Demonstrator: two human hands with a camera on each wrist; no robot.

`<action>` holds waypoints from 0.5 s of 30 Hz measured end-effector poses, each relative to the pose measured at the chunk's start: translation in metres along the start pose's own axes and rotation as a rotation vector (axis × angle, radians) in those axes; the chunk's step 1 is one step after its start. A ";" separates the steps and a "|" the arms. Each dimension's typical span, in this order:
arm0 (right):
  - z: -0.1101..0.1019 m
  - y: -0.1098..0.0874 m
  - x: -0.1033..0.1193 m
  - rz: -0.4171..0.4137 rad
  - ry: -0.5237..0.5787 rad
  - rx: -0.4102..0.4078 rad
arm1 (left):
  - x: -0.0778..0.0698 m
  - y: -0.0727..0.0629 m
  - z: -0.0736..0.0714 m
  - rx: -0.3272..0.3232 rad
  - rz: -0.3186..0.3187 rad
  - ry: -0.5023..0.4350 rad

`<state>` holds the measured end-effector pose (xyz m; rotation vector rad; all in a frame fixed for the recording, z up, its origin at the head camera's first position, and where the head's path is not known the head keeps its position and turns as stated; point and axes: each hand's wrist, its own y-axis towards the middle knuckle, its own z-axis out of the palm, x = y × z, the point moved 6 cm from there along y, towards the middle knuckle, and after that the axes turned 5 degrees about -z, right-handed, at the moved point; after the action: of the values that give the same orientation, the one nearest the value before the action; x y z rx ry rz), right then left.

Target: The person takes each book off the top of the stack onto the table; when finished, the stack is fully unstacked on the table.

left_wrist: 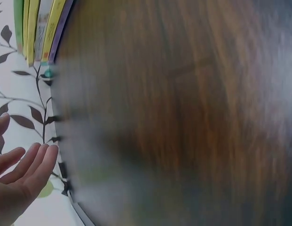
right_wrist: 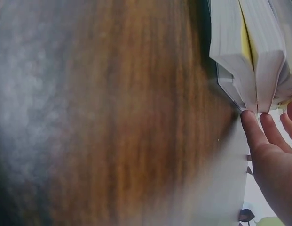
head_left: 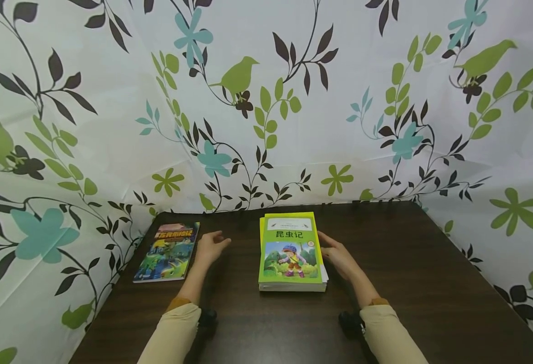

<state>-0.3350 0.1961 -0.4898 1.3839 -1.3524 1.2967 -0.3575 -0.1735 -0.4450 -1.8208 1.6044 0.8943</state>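
A stack of books [left_wrist: 42, 28] sits in the middle of the table, its coloured spines showing in the left wrist view. On top is a green book [head_left: 290, 237] with a cartoon child in a blue hat on its cover. My right hand [head_left: 339, 255] is at the stack's right side. In the right wrist view, its extended fingertips touch or nearly touch the page edges [right_wrist: 258, 70]. My left hand [head_left: 211, 246] hovers left of the stack, apart from it, fingers loosely extended and holding nothing. Just left of that hand lies a colourful comic-style book [head_left: 168, 253].
The dark wooden table [head_left: 403, 283] backs onto a cloth [head_left: 357, 121] patterned with leaves, birds and flowers. Small black clips [left_wrist: 63, 169] line the table's edge. Black straps or devices [head_left: 350, 323] sit at both wrists.
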 end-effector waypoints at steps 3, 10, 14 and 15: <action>0.000 0.001 0.001 -0.004 0.000 0.002 | -0.002 -0.001 0.009 0.008 0.001 -0.009; 0.001 0.000 0.001 0.009 -0.013 0.007 | -0.003 -0.011 0.037 0.071 -0.002 -0.033; 0.000 0.000 0.000 0.013 -0.021 0.001 | -0.009 -0.017 0.052 0.145 -0.013 -0.125; 0.000 0.000 0.000 0.011 -0.019 0.001 | -0.011 -0.018 0.055 0.166 -0.018 -0.152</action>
<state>-0.3351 0.1962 -0.4900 1.3943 -1.3748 1.2942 -0.3471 -0.1215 -0.4715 -1.6119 1.5181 0.8438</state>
